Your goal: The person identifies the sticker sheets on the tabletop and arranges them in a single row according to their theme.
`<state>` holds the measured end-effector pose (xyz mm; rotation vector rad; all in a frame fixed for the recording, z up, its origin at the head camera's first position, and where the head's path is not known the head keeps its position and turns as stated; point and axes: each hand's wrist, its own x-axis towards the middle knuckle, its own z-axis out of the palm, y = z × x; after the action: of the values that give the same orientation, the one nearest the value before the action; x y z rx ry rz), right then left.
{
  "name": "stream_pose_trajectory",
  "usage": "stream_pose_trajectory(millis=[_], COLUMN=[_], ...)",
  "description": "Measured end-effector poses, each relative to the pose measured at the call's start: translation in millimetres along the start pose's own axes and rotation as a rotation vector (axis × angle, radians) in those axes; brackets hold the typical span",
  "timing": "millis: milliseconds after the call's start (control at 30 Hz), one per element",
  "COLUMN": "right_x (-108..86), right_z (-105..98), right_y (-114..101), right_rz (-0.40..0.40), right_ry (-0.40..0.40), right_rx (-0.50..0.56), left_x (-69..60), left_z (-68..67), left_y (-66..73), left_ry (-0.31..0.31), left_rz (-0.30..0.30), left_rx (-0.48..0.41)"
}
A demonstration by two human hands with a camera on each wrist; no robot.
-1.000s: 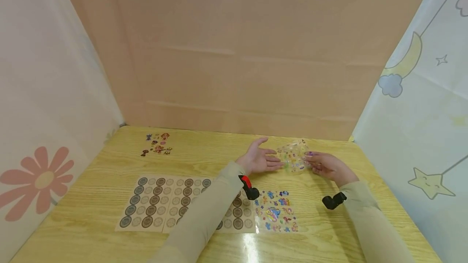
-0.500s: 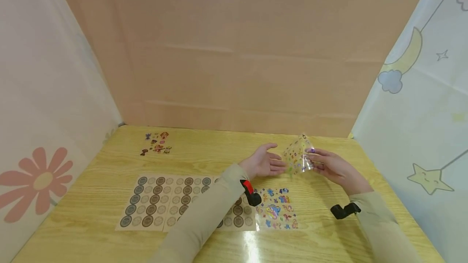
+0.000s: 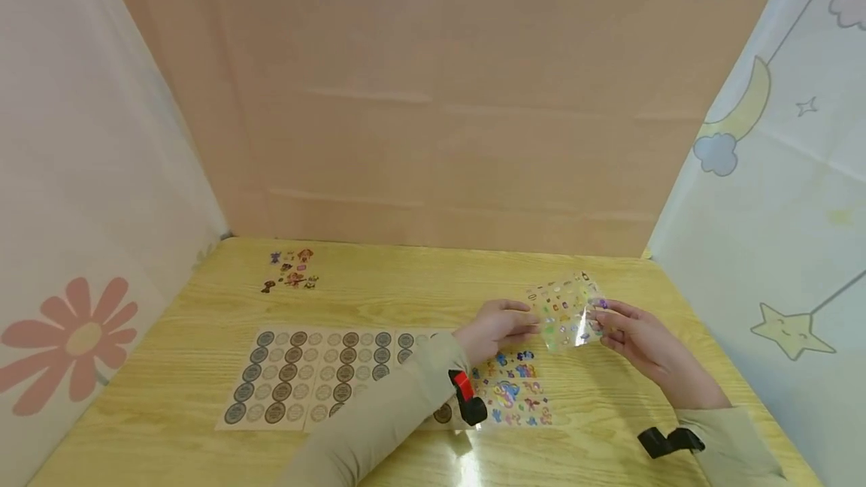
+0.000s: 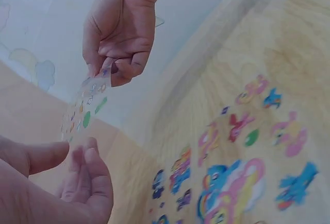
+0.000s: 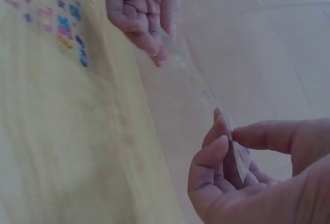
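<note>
A clear sticker sheet with small colourful pictures point(image 3: 567, 310) is held up above the table, tilted. My right hand point(image 3: 643, 340) pinches its right edge between thumb and fingers, as the right wrist view shows at the sheet's near corner point(image 5: 241, 159). At the opposite edge is my left hand point(image 3: 497, 328), its thumb and fingers on either side of the sheet's edge. A gap shows between the left thumb point(image 4: 49, 157) and fingers in the left wrist view; whether they touch the sheet is unclear. Below lies another clear sheet with pony stickers point(image 3: 510, 394).
Beige sheets of round brown and pale labels point(image 3: 284, 374) lie side by side left of the pony sheet, partly under my left sleeve. A character sticker sheet point(image 3: 292, 270) lies at the table's back left. Cloth walls point(image 3: 433, 171) bound the table point(image 3: 169, 367).
The clear sheet came nearer and a little right with my right hand. My left hand turned from palm showing, fingers spread, to thumb and fingers about the sheet's left edge.
</note>
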<state>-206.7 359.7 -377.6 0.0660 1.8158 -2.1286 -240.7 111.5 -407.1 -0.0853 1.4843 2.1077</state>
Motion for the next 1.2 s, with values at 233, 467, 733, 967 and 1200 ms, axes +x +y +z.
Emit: stream_pose_trajectory(millis=[233, 467, 733, 967, 1200], right_x=[-26.0, -44.1, -61.6, -64.0, -65.0], right_z=[-3, -11, -24, -28, -33], right_y=[15, 26, 43, 50, 56], right_rz=[0.034, 0.047, 0.193, 0.285, 0.29], right_ry=[0.028, -0.072, -0.082, -0.033, -0.035], right_rx=[-0.031, -0.032, 0.003, 0.006, 0.038], left_x=[-17.2, -32.6, -46.0, -50.5, -54.4], left_z=[11.1, 17.0, 23.8, 25.8, 22.6], left_y=[-13.4, -24.6, -41.6, -47.4, -53.4], left_ry=[0.054, 0.016, 0.008, -0.011, -0.056], left_rz=[0.038, -0.002, -0.059, -0.099, -0.106], left_rx=[0.059, -0.013, 0.019, 0.033, 0.023])
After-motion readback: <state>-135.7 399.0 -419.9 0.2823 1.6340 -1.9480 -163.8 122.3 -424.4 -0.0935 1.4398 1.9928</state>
